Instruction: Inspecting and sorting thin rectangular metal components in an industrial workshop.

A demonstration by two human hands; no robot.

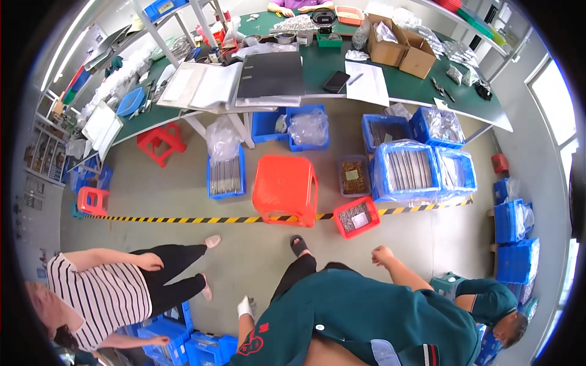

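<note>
My left hand (246, 307), in a white glove, hangs low beside my green shirt. Its fingers look slightly apart and I see nothing in them. My right hand (383, 255) is held out over the floor on the other side, bare, with the fingers curled in and no object showing. Neither hand touches anything. Ahead of them stands a red plastic stool (282, 186). A red bin (356, 218) of small metal parts lies on the floor beyond my right hand, with a grey bin (353, 175) of brass-coloured pieces behind it.
Blue crates (405, 168) of metal rods stand ahead right; another crate (226, 177) is left of the stool. A green worktable (329, 113) carries binders, a phone and cardboard boxes. One person in stripes (104, 293) stands left; another person (494, 305) is low at right.
</note>
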